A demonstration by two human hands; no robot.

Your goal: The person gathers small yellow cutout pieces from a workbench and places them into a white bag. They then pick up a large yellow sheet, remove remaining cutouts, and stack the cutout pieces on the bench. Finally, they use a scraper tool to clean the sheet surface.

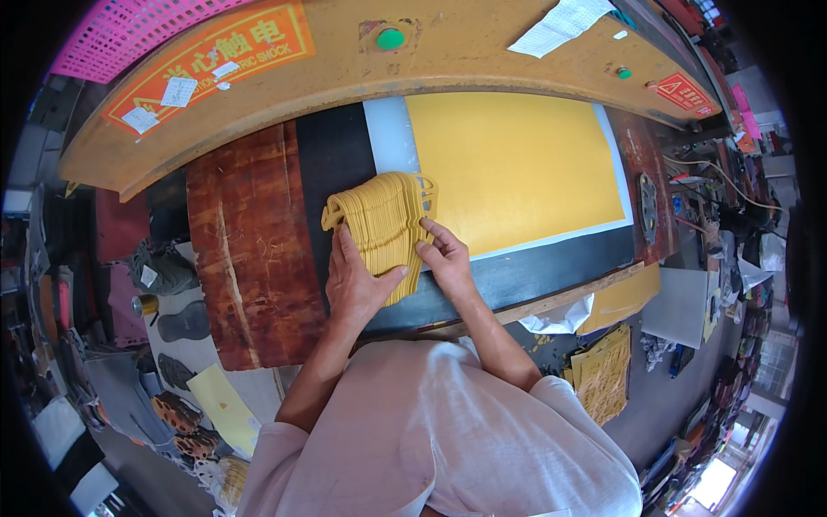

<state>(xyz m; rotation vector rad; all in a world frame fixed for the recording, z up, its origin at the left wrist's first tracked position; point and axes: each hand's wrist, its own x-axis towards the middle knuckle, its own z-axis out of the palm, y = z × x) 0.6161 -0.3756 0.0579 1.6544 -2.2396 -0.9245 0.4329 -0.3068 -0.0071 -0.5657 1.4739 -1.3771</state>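
A thick stack of yellow cut-out pieces (379,220), lined up edge to edge and curved at the top, stands over the black board. My left hand (351,280) wraps its left and near side, with the thumb along the front. At the right end, the fingers of my right hand (445,258) grip the edge of the pieces. A few looped pieces with openings (428,194) fan out there, beyond my right fingertips. Just right of the stack, a large yellow sheet (525,168) lies flat on a white sheet (392,133).
A tan machine beam (345,69) with a green button (390,39) spans the far side. Red-brown worn boards (258,250) flank the black board (508,276). A metal die (647,207) lies at the right. Yellow scrap sheets (600,375) sit below right; dark soles (183,323) lie left.
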